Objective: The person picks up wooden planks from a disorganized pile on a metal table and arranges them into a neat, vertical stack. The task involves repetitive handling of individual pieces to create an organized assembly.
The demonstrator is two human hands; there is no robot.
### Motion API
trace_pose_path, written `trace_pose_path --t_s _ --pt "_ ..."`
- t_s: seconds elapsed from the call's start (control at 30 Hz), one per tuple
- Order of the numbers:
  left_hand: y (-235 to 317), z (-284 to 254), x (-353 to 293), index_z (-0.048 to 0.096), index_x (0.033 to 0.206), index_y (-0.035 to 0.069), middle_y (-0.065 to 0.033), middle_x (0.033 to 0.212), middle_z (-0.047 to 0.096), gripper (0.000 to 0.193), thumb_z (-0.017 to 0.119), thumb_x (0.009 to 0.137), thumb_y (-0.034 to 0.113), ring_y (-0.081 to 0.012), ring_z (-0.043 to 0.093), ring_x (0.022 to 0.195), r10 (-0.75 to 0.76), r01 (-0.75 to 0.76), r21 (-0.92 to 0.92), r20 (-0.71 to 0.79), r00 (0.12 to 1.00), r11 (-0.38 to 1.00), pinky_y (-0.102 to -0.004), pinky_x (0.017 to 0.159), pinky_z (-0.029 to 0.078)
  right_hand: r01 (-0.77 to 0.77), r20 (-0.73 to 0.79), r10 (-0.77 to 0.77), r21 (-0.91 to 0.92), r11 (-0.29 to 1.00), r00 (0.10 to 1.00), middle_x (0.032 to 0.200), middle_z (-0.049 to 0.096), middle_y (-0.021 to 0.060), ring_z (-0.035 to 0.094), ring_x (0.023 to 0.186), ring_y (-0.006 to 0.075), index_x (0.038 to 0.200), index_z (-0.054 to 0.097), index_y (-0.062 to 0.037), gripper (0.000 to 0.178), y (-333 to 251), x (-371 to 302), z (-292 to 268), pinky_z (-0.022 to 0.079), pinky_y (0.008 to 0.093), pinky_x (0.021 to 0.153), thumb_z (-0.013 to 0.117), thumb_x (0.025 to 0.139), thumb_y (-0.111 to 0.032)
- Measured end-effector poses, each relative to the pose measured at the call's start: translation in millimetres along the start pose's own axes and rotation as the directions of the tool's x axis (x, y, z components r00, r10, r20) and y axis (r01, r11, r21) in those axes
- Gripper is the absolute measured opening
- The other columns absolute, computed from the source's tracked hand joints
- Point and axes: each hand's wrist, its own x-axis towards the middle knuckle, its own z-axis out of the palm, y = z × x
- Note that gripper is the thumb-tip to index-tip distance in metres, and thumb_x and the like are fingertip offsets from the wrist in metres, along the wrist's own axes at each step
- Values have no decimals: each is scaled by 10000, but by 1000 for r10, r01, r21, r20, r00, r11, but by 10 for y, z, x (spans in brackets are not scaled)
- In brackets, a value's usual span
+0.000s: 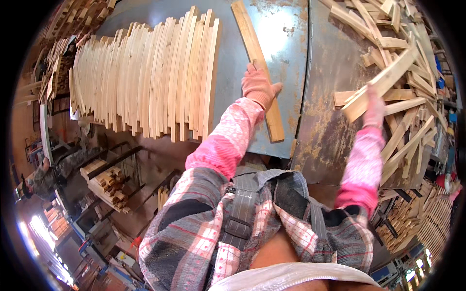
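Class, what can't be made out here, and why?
Head view:
Left hand: palm hidden by its back.
Board beneath: partly covered by that hand.
Right hand: grip blurred.
Loose pile: lower pieces hidden by upper ones.
Upper-left wood: cut off by picture edge.

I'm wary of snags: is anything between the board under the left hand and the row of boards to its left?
No loose wood is visible between the board and the row of boards, only metal tabletop; the left hand and sleeve partly cover that gap.
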Motion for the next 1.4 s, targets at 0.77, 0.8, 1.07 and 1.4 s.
trace_pose_path --t_s 0.77,0.8,1.07,1.4 --pt "-977 -393 -284 417 1488 36 -188 1520 438 784 715 767 120 -417 386 1426 277 -243 174 -213 937 954 -488 1190 328 435 596 25 -613 660 802 1183 655 240 649 1090 404 1381 546 -42 545 -551 -483 1367 542 486 943 596 917 -323" --pt "-776 -458 -211 423 1487 29 -200 1512 449 770 714 779 119 -421 398 1420 197 -178 121 -171 965 977 -476 1186 340 604 462 -390 -578 548 796 1174 658 231 650 1069 413 1369 554 -34 550 -407 60 1093 539 492 932 595 922 -352" --pt "194 -851 516 530 1421 -10 -247 1422 541 612 728 863 144 -400 521 1329 212 -237 -81 -236 948 968 -428 1131 427 381 275 -330 -868 320 903 1260 668 200 635 1200 373 1316 583 -37 585 -1522 2540 424 508 454 1018 707 907 -436" --pt "905 -441 1458 635 1324 57 -134 1289 663 455 724 887 148 -240 663 1118 246 -257 -476 -87 965 841 -332 947 518 298 375 106 -854 426 921 1348 648 236 670 1187 345 1354 638 -7 801 -1273 3430 523 513 418 1022 787 776 -541"
